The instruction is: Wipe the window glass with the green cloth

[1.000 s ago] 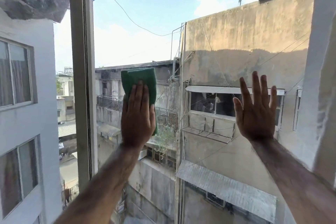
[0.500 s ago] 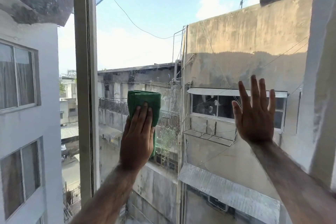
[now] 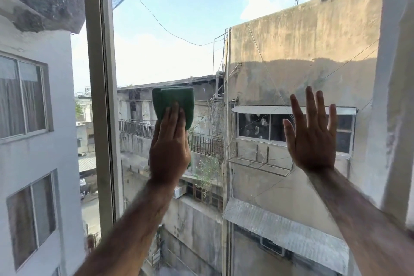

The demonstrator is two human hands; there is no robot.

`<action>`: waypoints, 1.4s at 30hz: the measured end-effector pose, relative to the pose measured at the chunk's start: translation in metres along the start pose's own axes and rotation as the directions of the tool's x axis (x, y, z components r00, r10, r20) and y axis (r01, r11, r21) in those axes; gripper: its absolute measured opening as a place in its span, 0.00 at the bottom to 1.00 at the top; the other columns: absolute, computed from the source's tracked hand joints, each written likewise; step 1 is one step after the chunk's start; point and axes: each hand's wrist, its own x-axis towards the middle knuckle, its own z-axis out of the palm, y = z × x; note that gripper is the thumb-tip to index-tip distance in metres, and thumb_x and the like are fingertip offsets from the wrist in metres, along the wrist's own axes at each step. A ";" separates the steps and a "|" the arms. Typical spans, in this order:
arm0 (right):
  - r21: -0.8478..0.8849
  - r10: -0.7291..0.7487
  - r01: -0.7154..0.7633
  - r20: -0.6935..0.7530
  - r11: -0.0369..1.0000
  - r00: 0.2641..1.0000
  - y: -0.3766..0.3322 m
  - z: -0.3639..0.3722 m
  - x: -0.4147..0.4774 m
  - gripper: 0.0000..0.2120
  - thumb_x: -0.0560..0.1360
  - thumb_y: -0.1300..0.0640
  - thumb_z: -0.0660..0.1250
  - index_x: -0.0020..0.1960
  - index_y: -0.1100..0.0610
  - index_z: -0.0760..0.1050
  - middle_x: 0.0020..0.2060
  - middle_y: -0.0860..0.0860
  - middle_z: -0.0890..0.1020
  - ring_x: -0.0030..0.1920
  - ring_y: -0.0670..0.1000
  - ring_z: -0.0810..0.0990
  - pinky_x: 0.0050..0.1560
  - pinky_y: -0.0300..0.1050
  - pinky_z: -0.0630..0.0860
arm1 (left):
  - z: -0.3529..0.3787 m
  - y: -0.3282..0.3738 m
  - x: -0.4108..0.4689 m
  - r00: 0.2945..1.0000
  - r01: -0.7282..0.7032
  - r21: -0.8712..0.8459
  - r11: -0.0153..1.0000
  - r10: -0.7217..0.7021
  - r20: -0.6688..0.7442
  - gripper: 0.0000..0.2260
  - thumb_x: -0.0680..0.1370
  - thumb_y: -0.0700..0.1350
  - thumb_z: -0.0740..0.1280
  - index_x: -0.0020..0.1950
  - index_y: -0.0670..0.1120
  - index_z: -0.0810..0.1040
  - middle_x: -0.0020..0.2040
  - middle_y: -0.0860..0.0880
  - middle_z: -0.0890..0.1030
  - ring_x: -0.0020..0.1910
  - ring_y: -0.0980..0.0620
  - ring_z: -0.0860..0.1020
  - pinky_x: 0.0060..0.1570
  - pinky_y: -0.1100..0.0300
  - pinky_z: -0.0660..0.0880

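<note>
- The left hand's fingers [image 3: 173, 116] lay flat and close together on the green cloth [image 3: 173, 102], pressing it against the window glass [image 3: 170, 36] rather than curling round it.
- The left hand [image 3: 169, 151] was seen from the back, so whether the thumb pinched the cloth from underneath could not be told.
- The right hand's fingers [image 3: 310, 105] were spread and straight, holding nothing, the open right hand [image 3: 312, 141] set palm-first toward the pane, well apart from the cloth.
- The cloth was dark green and looked folded, with a thick layered top edge and rounded corners; it showed above and to the right of the left fingers.
- A thin strip of the same green showed beside the left hand lower down; the rest of the cloth was hidden behind the hand.
- The cloth sat on the pane's left part, near the pale vertical window frame [image 3: 99, 96] but not touching it.
- Faint smudges on the glass showed against a dark window of the building [image 3: 302, 40] opposite, between the two hands.
- Both forearms ran out of the picture at the bottom edge, the near part of the left one blurred.
- Whether the right palm actually touched the glass was hard to make out.
</note>
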 end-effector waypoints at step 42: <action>0.007 0.021 -0.021 0.028 1.000 0.999 -0.006 -0.005 0.000 0.29 0.90 0.45 0.53 0.88 0.51 0.55 0.88 0.58 0.55 0.88 0.61 0.54 0.87 0.67 0.52 | 0.019 0.060 -0.064 0.988 -0.138 -0.043 0.989 0.141 0.057 0.31 0.80 0.43 0.70 0.81 0.40 0.63 0.82 0.41 0.63 0.82 0.43 0.62 0.76 0.38 0.69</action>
